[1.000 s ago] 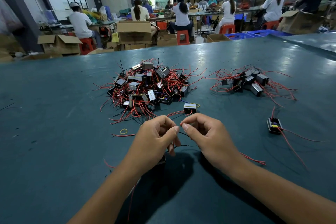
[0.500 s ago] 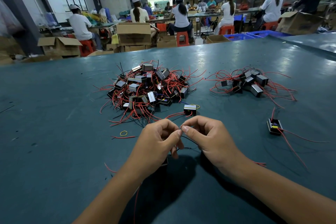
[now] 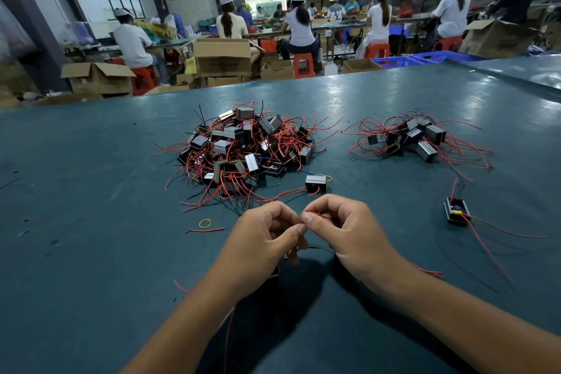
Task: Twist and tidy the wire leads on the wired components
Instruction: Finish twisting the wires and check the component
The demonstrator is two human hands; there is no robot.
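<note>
A single wide-angle view is given from a camera worn on the head, aimed forward and down across a table (image 3: pixel 91 222). The hands (image 3: pixel 303 228) are seen close below the lens, just under centre, with both forearms entering from 6 o'clock. The far workshop is seen at 12 o'clock, its lines bent by the lens.

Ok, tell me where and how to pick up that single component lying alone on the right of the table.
Grip the lone component by its black block body, pinching the two long side faces from above. It lies flat and apart from both piles, open side up with a yellow part inside. Its red leads trail off toward the near right, so come in from the left, clear of them.
</note>
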